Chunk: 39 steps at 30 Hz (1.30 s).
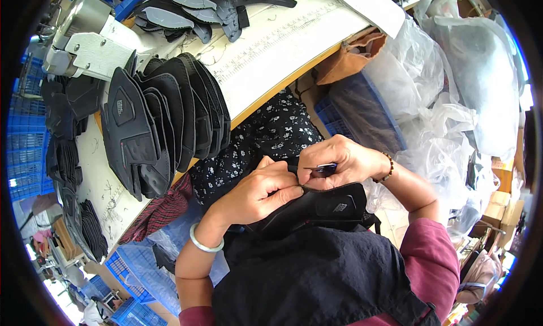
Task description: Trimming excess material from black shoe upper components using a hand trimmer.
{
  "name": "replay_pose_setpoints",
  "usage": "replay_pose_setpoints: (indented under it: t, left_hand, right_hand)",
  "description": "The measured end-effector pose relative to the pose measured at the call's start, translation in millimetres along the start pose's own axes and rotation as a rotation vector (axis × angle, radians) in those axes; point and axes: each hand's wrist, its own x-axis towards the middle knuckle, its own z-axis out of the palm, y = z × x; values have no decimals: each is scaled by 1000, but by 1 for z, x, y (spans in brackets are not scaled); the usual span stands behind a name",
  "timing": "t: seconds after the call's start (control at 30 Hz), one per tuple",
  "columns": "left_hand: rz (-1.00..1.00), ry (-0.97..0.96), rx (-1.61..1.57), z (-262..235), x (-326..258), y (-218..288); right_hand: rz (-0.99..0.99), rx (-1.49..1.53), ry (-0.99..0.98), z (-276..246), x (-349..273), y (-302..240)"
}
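Note:
My left hand (266, 187) is closed, its thumb and fingers pinching the edge of a black shoe upper (339, 204) that lies over my lap against the black apron. Right beside it, my right hand (339, 161) is closed around a small dark-blue tool (326, 168) with a thin pointed tip. The tool's kind is mostly hidden by the fingers. Both hands meet at the upper's far edge, nearly touching. On the table to the left stands a thick stack of similar black shoe uppers (130, 119), fanned out on their sides.
A sewing machine (85, 40) occupies the far left of the white table (266, 48). Grey and black pieces (189, 12) are heaped at the back. Blue crates (362, 108) and clear plastic bags (452, 77) stand to the right. Flowered black cloth (277, 122) hangs below the table edge.

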Motion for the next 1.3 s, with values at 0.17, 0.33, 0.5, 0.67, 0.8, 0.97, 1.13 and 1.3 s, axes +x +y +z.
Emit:
replay_pose_setpoints:
  t: [0.17,0.33,0.5,0.67,0.8,0.97,1.13,1.3]
  left_hand:
    - [23,26,81,0,-3,-2]
    - [12,40,111,-2,-5,-5]
    - [-36,62,87,-1,-4,-3]
    - [-104,44,76,-3,-5,-8]
    - [-122,46,105,-4,-6,-9]
    - [-116,96,131,-4,-7,-4]
    - [-136,119,38,0,-11,-9]
    - [-162,124,8,-2,-14,-15]
  right_hand:
    - [147,43,126,3,-2,4]
    - [358,-372,326,-7,-14,39]
    - [760,-702,357,-29,-65,84]
    - [656,-265,484,-23,-48,25]
    - [401,-43,317,-21,-36,-6]
    - [147,-418,243,-3,-24,-14]
    - [317,-18,640,5,-20,-7]
    - [450,-84,727,-4,-19,-22]
